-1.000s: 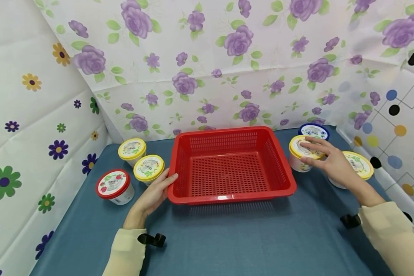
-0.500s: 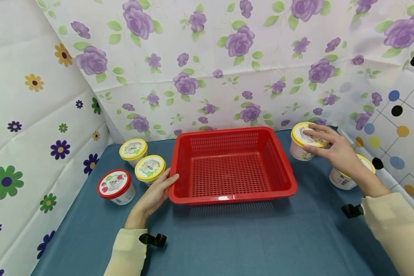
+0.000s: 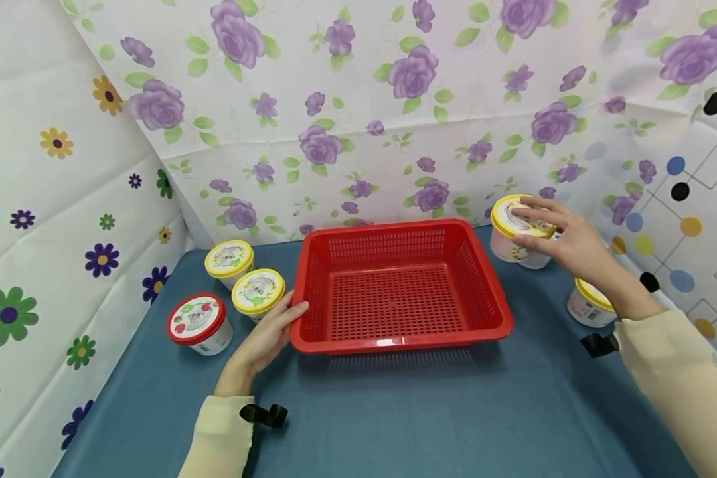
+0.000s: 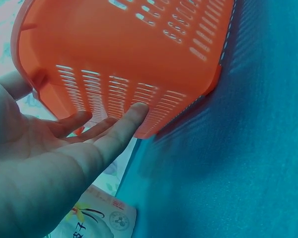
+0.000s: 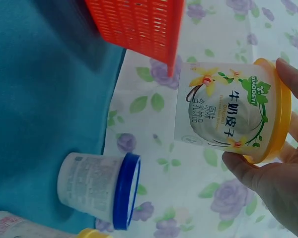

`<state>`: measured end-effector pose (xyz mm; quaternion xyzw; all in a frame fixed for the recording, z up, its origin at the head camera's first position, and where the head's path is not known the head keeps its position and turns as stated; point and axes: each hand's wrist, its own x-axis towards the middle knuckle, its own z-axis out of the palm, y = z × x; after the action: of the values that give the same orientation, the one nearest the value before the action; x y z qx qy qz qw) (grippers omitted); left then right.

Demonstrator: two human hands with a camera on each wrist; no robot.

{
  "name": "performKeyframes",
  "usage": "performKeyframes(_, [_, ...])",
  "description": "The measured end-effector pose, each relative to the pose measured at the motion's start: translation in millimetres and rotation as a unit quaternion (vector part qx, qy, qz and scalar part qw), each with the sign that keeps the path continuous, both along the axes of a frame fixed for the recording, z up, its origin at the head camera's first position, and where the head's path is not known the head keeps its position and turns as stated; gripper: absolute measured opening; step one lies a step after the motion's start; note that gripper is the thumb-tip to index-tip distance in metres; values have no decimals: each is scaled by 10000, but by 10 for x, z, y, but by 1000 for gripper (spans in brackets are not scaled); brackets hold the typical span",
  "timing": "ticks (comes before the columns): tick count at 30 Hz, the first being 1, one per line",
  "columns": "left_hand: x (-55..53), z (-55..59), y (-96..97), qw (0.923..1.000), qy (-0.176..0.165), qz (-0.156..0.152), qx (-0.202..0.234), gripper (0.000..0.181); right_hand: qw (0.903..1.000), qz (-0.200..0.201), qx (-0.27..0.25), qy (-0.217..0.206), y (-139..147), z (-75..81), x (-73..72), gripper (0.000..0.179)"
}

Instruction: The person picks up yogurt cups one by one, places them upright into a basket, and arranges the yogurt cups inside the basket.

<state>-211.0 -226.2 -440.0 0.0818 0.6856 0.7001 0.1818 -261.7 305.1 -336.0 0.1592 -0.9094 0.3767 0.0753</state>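
Observation:
My right hand [image 3: 573,244] grips a yellow-lidded tub [image 3: 505,247] by its lid, raised above the table behind the basket's right corner. The right wrist view shows the tub [image 5: 223,106] with thumb and fingers around the lid rim, its label marked "Original". A red plastic basket [image 3: 401,342] with slotted walls stands in the middle, nothing inside it. At its left end, my left hand [image 3: 267,337] holds the wall, thumb over the rim. In the left wrist view, several fingers [image 4: 120,134] lie along the outside of that wall.
A blue-lidded tub [image 5: 92,186] stands below the raised one, mostly hidden in the head view. Another yellow-lidded tub [image 3: 590,309] stands near my right forearm. Left of the basket are two yellow-lidded tubs [image 3: 230,259] and a red-lidded tub [image 3: 197,322]. Patterned cloth walls surround the blue table.
My right hand has lifted the yellow-lidded tub from beside the basket, moving it up and back, and lately slightly left. The left hand and basket have stayed put.

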Motion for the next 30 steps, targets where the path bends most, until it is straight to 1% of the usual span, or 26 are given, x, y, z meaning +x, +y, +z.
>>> performKeyframes(7, [-11, -10, -7, 10000, 2, -49, 54, 63, 10000, 81, 25, 34, -44, 56, -72, 59])
performKeyframes(13, [-9, 7, 0, 10000, 14, -29, 81, 63, 9999, 70, 78, 78, -50, 56, -88, 58])
performKeyframes(24, [-8, -18, -6, 10000, 17, -23, 84, 62, 10000, 49, 31, -17, -104, 80, -100, 57])
performKeyframes(30, [-7, -15, -8, 10000, 19, -27, 94, 63, 9999, 115, -72, -28, -181, 134, -129, 58])
